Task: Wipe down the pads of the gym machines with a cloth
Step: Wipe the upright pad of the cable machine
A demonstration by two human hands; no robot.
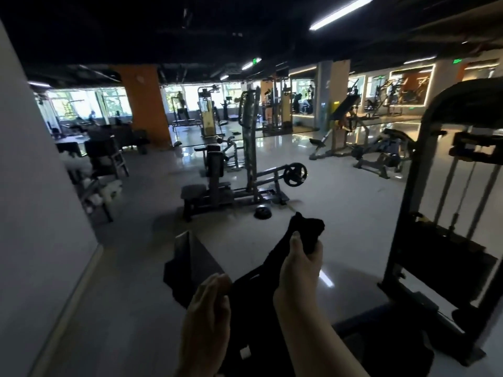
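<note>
My right hand [300, 263] clutches the black cloth [275, 263] up in front of me, my left hand [211, 303] lies flat against its hanging part, and the loose tail could snag the cable machine [424, 213] beside me.

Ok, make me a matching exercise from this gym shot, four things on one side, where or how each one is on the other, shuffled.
Things:
1. black cloth
2. left hand
3. loose weight plate
4. orange pillar

Places or states:
A. flat on the floor by a machine
B. far back, near the windows
C. gripped in the right hand
D. fingers straight against the cloth

Pairs: 1-C, 2-D, 3-A, 4-B
</note>
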